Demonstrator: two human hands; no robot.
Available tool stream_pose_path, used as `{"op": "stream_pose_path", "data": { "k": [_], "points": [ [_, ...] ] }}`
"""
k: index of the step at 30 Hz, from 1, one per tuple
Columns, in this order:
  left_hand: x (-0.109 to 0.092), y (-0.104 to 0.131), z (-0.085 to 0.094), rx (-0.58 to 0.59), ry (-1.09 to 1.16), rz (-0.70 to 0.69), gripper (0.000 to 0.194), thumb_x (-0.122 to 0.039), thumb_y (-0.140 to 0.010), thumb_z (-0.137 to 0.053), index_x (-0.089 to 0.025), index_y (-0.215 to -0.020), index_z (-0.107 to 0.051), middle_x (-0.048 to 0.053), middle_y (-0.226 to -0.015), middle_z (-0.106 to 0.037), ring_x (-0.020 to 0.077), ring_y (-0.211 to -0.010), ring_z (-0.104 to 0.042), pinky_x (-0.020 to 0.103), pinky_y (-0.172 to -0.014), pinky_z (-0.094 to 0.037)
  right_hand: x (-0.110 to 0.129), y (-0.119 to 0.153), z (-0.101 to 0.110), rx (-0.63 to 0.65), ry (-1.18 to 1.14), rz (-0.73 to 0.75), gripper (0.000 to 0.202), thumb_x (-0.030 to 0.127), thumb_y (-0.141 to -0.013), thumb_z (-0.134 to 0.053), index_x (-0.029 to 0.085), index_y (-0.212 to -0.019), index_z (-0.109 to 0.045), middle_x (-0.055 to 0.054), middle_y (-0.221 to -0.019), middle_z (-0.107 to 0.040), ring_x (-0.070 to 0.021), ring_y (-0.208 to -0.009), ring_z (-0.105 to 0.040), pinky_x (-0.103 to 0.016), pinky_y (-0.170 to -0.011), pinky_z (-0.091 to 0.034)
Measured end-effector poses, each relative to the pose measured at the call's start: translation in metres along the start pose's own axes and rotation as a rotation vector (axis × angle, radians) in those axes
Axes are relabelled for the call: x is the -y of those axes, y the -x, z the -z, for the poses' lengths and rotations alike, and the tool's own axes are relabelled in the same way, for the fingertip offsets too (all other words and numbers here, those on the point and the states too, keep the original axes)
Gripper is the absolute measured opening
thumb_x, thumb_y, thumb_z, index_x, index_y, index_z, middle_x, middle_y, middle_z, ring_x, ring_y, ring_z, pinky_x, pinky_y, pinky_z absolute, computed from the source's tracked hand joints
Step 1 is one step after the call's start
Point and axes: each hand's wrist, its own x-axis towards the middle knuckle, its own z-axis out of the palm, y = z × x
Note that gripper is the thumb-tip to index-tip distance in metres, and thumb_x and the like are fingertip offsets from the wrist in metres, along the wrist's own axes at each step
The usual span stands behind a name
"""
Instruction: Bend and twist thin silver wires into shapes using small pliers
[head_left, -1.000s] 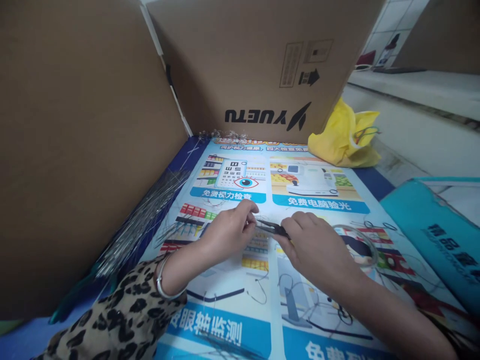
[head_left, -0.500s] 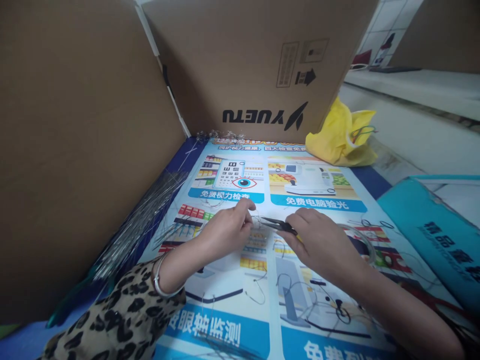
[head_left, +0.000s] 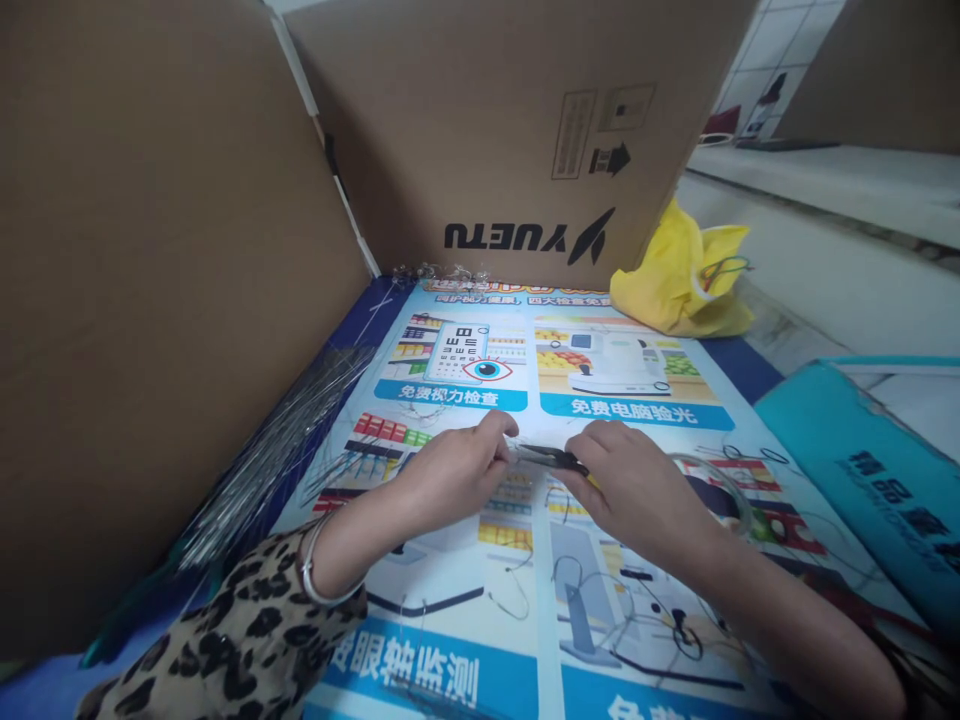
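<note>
My right hand [head_left: 626, 480] is closed around a pair of dark-jawed pliers [head_left: 553, 457], whose tips point left. Thumb and fingers of my left hand [head_left: 469, 460] pinch a thin wire [head_left: 513, 447], only faintly visible beside the plier tips. Both hands are above a printed poster [head_left: 536, 560] on the table. Loose bent wires [head_left: 600, 600] lie on the poster below my right hand. A coil of clear line [head_left: 739, 490] rests behind my right wrist, partly hidden by it.
A bundle of straight wires [head_left: 277, 460] lies along the left. Cardboard panels [head_left: 510, 130] stand at the back and left, with small shiny wire pieces [head_left: 442, 272] by the corner. A yellow bag [head_left: 679, 280] and a teal box [head_left: 862, 470] are on the right.
The plier jaws look closer together and the tips have shifted slightly. My left hand remains pinched near them, a little lower in view.
</note>
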Motion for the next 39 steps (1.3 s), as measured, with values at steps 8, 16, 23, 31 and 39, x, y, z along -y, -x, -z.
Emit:
{"op": "stream_pose_path", "data": {
  "k": [8,16,23,31,39],
  "points": [
    [-0.001,0.0,-0.005,0.027,-0.05,0.003,0.037,-0.01,-0.077,-0.042,-0.017,-0.113,-0.04,0.005,-0.089,-0.067,0.0192,-0.072,-0.063,0.027,-0.058,-0.043,0.008,0.006,-0.015,-0.009,-0.007,0.037,0.02,0.037,-0.086,-0.049,0.02,-0.08,-0.055,-0.002,-0.077,-0.059,-0.018,-0.073,-0.056,-0.028,-0.06,-0.034],
    [0.014,-0.005,-0.003,-0.226,0.243,0.005,0.024,-0.021,-0.08,-0.053,-0.019,-0.103,-0.049,0.003,-0.091,-0.064,0.0135,-0.077,-0.06,0.026,-0.069,-0.046,-0.001,0.008,-0.031,-0.176,-0.027,-0.069,0.031,0.044,-0.09,-0.04,0.019,-0.079,-0.053,-0.002,-0.074,-0.059,-0.0144,-0.07,-0.057,-0.024,-0.057,-0.034],
    [0.046,-0.018,-0.015,-0.44,0.414,0.188,0.011,-0.023,-0.08,-0.051,-0.016,-0.086,-0.056,0.004,-0.089,-0.061,0.015,-0.082,-0.056,0.027,-0.073,-0.044,-0.008,0.006,-0.044,-0.149,-0.038,-0.141,0.03,0.043,-0.091,-0.038,0.019,-0.081,-0.054,-0.003,-0.075,-0.059,-0.0148,-0.073,-0.057,-0.024,-0.059,-0.035],
    [0.046,-0.01,-0.019,-0.252,0.423,0.035,0.018,-0.027,-0.082,-0.047,-0.019,-0.097,-0.054,0.005,-0.103,-0.058,0.0188,-0.099,-0.053,0.032,-0.084,-0.042,-0.008,0.006,-0.047,-0.137,-0.051,-0.158,0.03,0.043,-0.091,-0.037,0.019,-0.081,-0.054,-0.003,-0.075,-0.06,-0.0147,-0.072,-0.057,-0.024,-0.058,-0.034],
    [0.049,-0.014,-0.032,-0.22,0.188,-0.025,0.022,-0.017,-0.071,-0.055,-0.018,-0.094,-0.053,0.005,-0.099,-0.058,0.0195,-0.094,-0.052,0.034,-0.083,-0.043,-0.008,0.007,-0.049,-0.149,-0.048,-0.143,0.033,0.044,-0.091,-0.036,0.019,-0.081,-0.055,-0.002,-0.075,-0.059,-0.0143,-0.072,-0.057,-0.024,-0.059,-0.035]
  ]
}}
